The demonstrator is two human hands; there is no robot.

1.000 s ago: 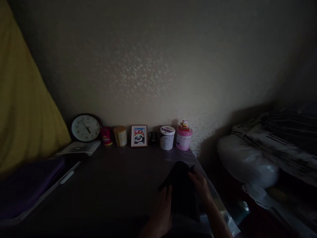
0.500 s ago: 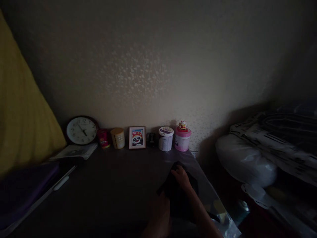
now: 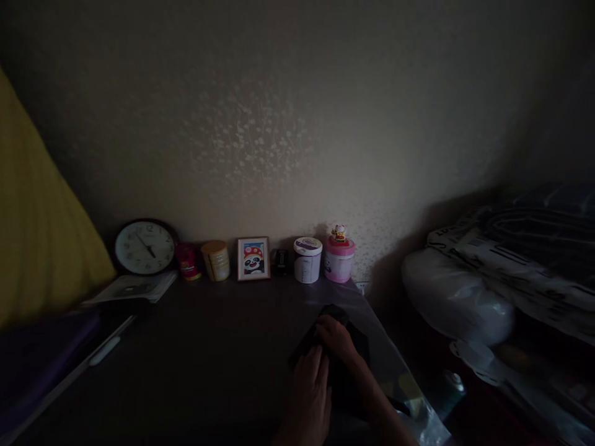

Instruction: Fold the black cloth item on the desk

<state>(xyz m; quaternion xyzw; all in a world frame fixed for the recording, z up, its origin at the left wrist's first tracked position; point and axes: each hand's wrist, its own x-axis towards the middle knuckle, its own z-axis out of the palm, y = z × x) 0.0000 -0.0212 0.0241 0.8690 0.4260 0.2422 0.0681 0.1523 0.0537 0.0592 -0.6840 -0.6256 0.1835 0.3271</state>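
A dark, soft-looking black cloth item lies on the table near its right edge; its exact kind is lost in the dim light. My right hand curls its fingers around the far part of it. Close beside, on the near left, my left hand rests on the same item with its fingers stretched forward, their tips almost at the right hand's fingers. A dark strap-like end sticks out by my right forearm.
Along the wall stand a round clock, a red can, a wooden-lidded jar, a panda picture frame, a white tub and a pink tub with a figurine. White plastic bags lie right of the table.
My left hand has moved forward and its fingers have straightened over the black cloth item. My right hand has shifted slightly left and its fingers bend over it. The view has turned slightly.
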